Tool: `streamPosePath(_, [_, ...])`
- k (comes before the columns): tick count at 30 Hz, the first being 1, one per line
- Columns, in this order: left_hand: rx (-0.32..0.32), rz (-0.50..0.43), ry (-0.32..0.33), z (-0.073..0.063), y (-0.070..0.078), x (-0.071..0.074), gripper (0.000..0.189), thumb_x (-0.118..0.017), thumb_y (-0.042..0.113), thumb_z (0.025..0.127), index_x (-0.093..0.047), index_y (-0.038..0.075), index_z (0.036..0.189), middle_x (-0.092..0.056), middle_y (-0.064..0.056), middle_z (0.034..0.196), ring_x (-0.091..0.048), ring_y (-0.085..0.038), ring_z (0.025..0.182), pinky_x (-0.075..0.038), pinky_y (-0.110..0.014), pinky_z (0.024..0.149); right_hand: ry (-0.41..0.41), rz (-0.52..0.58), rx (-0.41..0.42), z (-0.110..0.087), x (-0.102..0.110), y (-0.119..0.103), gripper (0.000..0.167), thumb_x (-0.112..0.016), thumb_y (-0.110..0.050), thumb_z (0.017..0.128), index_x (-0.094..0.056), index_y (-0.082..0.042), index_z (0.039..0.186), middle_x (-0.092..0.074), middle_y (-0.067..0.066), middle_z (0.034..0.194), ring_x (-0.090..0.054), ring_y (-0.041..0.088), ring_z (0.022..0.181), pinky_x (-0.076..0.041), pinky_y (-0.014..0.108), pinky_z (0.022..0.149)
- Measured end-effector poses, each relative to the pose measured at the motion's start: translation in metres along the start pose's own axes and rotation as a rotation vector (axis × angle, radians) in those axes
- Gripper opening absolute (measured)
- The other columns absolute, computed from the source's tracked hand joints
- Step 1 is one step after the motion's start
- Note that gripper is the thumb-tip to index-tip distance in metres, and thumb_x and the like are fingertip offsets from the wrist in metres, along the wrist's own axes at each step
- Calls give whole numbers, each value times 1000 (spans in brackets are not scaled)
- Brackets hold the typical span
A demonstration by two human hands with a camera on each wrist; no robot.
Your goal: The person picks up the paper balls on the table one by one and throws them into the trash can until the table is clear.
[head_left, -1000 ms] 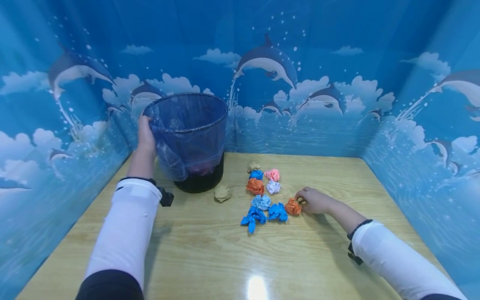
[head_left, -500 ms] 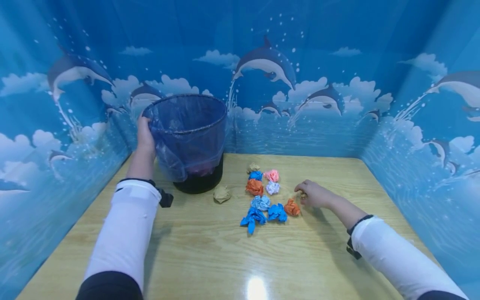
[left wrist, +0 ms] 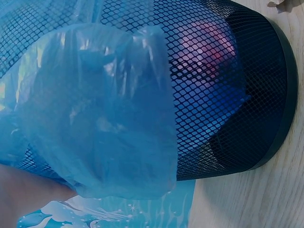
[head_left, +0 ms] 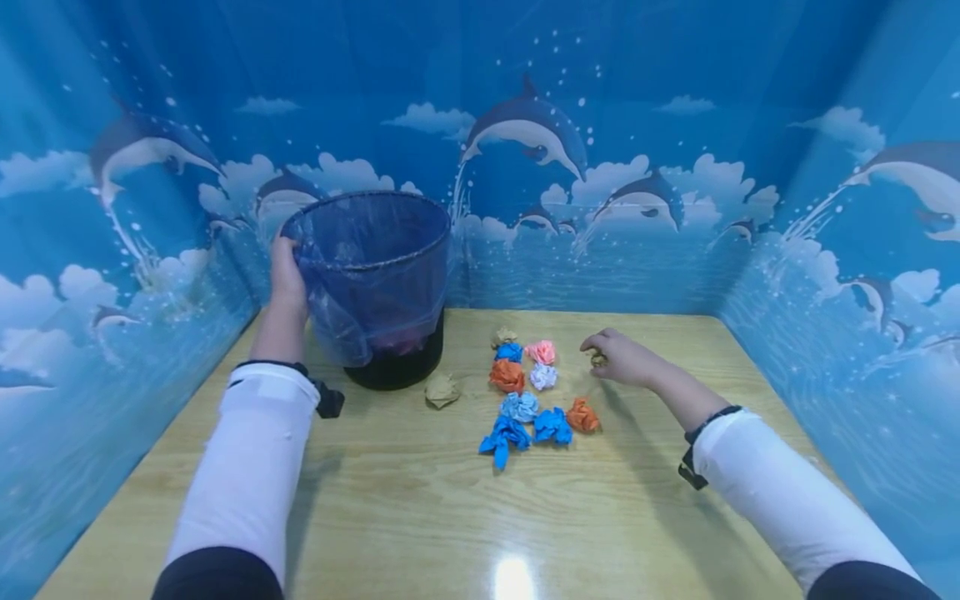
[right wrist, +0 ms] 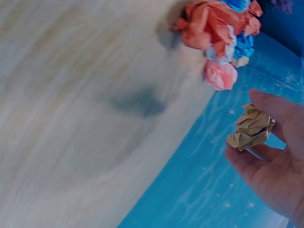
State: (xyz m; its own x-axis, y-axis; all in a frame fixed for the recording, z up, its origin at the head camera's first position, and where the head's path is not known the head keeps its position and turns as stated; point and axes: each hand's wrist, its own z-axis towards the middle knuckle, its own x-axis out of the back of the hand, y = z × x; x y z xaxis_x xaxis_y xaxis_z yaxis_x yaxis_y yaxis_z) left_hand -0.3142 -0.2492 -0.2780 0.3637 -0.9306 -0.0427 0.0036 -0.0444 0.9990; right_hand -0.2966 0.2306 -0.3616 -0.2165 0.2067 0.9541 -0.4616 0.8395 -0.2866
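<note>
My left hand [head_left: 288,271] grips the rim of a black mesh wastebasket [head_left: 397,367] lined with a translucent blue plastic bag [left wrist: 104,114]. Pinkish-red stuff shows through the mesh low inside the basket. Between thumb and fingers of my right hand [head_left: 626,358] is a crumpled brown paper ball [right wrist: 252,128], raised over the table. Left of that hand lie crumpled paper balls, among them a pink paper ball [head_left: 541,352], a white paper ball [head_left: 543,377] and an orange paper ball [head_left: 582,415].
More balls lie mid-table: a light-blue paper ball [head_left: 519,407], two darker blue ones in front, and an orange-brown paper ball [head_left: 507,376]. A lone tan paper ball [head_left: 442,390] sits just right of the basket. Dolphin-print curtains [head_left: 637,250] enclose the wooden table [head_left: 420,517].
My right hand has lifted the brown paper ball from beside the orange one and carried it up and toward the back. My left hand keeps its grip on the basket.
</note>
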Motion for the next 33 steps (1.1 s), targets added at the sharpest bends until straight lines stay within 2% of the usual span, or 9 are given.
streamPosePath(6, [-28, -6, -11, 0, 2, 0, 61, -21, 43, 99, -2, 34, 156, 4, 11, 163, 4, -12, 150, -9, -36, 119, 29, 8, 4, 9, 16, -8, 44, -66, -12, 91, -54, 4, 130, -51, 28, 126, -56, 38, 110, -48, 48, 91])
streamPosePath(22, [-21, 10, -21, -3, 3, 0, 62, -20, 45, 99, 4, 36, 155, 12, 12, 162, 10, -14, 150, -3, -38, 120, 109, 31, -29, 32, 55, -34, 45, -64, -20, 94, -53, -2, 134, -46, 27, 136, -51, 40, 119, -45, 53, 94])
streamPosePath(33, [-16, -6, -7, -2, 2, -1, 62, -20, 41, 99, 4, 34, 155, 12, 11, 162, 11, -13, 149, -7, -38, 119, 175, 57, 7, 45, 79, -55, 47, -63, -22, 95, -51, -3, 136, -45, 25, 139, -46, 41, 124, -42, 53, 98])
